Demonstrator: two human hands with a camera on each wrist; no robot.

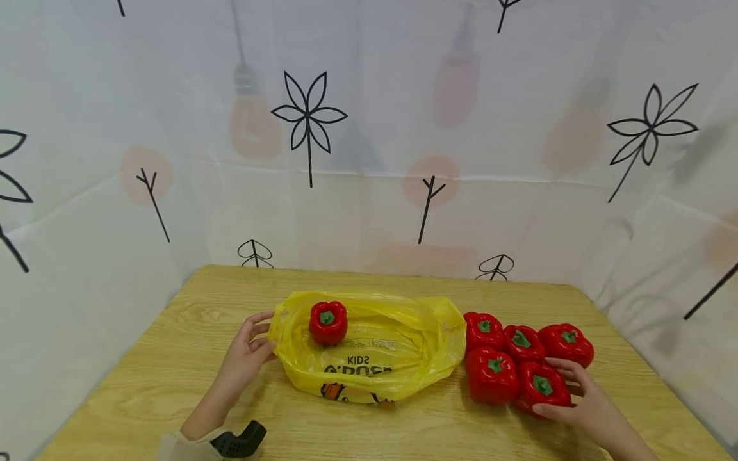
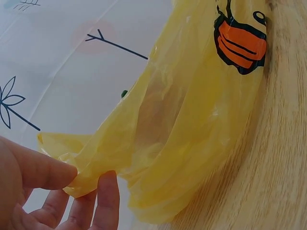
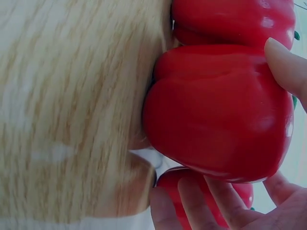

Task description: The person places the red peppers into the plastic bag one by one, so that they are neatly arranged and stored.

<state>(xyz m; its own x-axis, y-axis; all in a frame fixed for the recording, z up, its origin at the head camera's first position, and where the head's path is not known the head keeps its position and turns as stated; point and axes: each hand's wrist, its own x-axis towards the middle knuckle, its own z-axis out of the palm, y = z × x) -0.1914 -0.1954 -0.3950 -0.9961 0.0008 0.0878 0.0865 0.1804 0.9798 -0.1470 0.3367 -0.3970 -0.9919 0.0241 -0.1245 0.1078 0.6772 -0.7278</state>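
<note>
A yellow plastic bag [image 1: 441,358] lies with its mouth spread open on the table, one red bell pepper [image 1: 328,325] inside at its left. At the bag's left edge my left hand [image 1: 245,355] pinches the thin plastic between thumb and fingers, as the left wrist view shows. Over on the right, my right hand [image 1: 590,406] holds the nearest red bell pepper [image 3: 220,110], thumb on one side and fingers on the other. That pepper still stands on the table against its neighbours. Its green stem [image 1: 542,385] faces up.
Several other red bell peppers [image 1: 492,378] sit clustered right of the bag, the closest ones touching or nearly touching it. The wooden table [image 1: 144,365] ends at a patterned white cloth [image 1: 369,218] behind. A black device [image 1: 239,440] is strapped to the left wrist.
</note>
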